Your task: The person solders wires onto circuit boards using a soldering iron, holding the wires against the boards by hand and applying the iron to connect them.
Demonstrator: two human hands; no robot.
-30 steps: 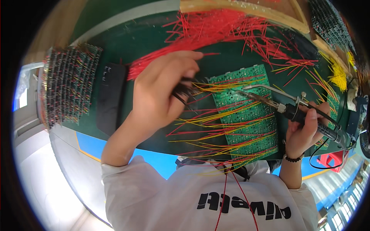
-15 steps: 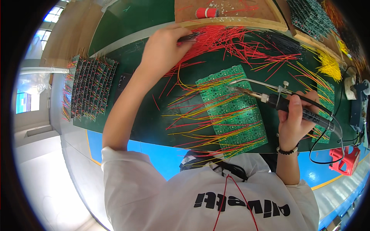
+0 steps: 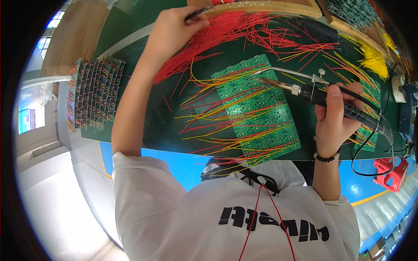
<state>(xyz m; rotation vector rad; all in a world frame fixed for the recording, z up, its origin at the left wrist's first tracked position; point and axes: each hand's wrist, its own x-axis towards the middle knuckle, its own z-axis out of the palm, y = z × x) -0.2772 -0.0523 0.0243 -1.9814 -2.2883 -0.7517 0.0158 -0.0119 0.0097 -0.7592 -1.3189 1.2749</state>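
My left hand (image 3: 174,32) is closed around slim black tweezers (image 3: 198,15), held over the far side of the red wire pile (image 3: 230,32). Whether the tweezers' tips grip a wire is too small to tell. In my right hand (image 3: 337,111) is a black-handled soldering iron (image 3: 311,93), with a thin bent metal tube (image 3: 289,72) fixed along it. Both tips point left, over the upper part of a green circuit board (image 3: 261,113). Rows of red and yellow wires (image 3: 217,115) stick out leftward from that board, some past the table's near edge.
Stacked wired boards (image 3: 98,93) stand at the left. A second green board (image 3: 368,135) lies beyond my right hand, near yellow wires (image 3: 370,61) and black wires (image 3: 320,45). The iron's cable (image 3: 383,117) loops at right. A wooden-edged tray (image 3: 278,8) borders the far side.
My left hand has moved farther away with the tweezers, lifting off the red wires. The whole view has shifted a little; the iron stays over the board's upper part.
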